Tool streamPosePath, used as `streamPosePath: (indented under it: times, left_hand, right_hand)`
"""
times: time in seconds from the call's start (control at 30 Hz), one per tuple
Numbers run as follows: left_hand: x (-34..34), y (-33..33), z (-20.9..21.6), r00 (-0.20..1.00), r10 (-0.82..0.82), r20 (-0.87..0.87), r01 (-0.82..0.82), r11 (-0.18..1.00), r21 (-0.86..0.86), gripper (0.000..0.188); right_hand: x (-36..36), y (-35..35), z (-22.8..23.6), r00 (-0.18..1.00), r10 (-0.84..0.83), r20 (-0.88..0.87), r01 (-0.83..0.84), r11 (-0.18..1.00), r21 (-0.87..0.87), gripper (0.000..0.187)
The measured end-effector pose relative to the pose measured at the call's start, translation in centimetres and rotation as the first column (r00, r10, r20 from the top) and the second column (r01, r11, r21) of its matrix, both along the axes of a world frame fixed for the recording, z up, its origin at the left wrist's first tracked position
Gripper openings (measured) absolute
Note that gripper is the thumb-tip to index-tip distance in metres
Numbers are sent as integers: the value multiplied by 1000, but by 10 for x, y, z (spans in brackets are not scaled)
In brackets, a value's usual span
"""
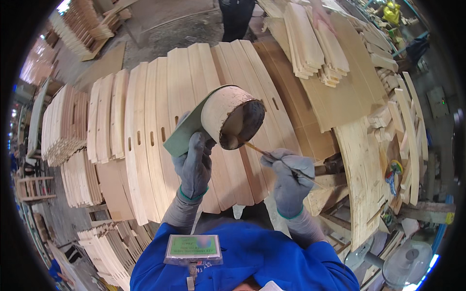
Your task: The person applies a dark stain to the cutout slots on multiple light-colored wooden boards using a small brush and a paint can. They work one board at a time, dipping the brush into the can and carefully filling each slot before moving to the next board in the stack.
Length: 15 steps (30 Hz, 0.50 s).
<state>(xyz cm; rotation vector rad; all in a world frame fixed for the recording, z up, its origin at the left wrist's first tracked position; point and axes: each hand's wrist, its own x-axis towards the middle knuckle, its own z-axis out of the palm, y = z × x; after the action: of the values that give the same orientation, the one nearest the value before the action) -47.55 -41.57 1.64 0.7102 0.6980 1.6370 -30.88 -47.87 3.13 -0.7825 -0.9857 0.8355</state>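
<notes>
Grey gloves cover both my hands. My left hand [195,162] is closed on a flat green piece [186,132], which lies against the base of a round, cream-coloured container [224,114]. The container tips toward me and to the right, its dark, crusted mouth showing. Between the fingers of my right hand [292,180] is a thin wooden stick [254,148]; its far end reaches into the container, where its tip is hidden. Beneath both hands, long pale wooden boards [160,121] lie side by side, several with small slots cut in them.
Bundled wooden slats [303,46] rest on cardboard [357,99] at the far right, with another person's hand [320,18] on them. That side also has a plywood sheet [360,179] and a fan [407,264]. Stacked slats [63,123] stand left. A person's dark-clothed legs [236,19] are beyond the boards.
</notes>
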Motion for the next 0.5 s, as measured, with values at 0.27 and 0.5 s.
streamPosePath:
  times: [0.27,0.5]
  left_hand:
    - [9,40,-91,966,33,-256,-17,998,65,41]
    - [10,55,-144,998,43,-43,-50,984,-170,27]
  right_hand:
    - [6,13,-37,990,-123,68,129,986,-105,13]
    - [76,83,-96,949,-293,-116,246,919,-308,12]
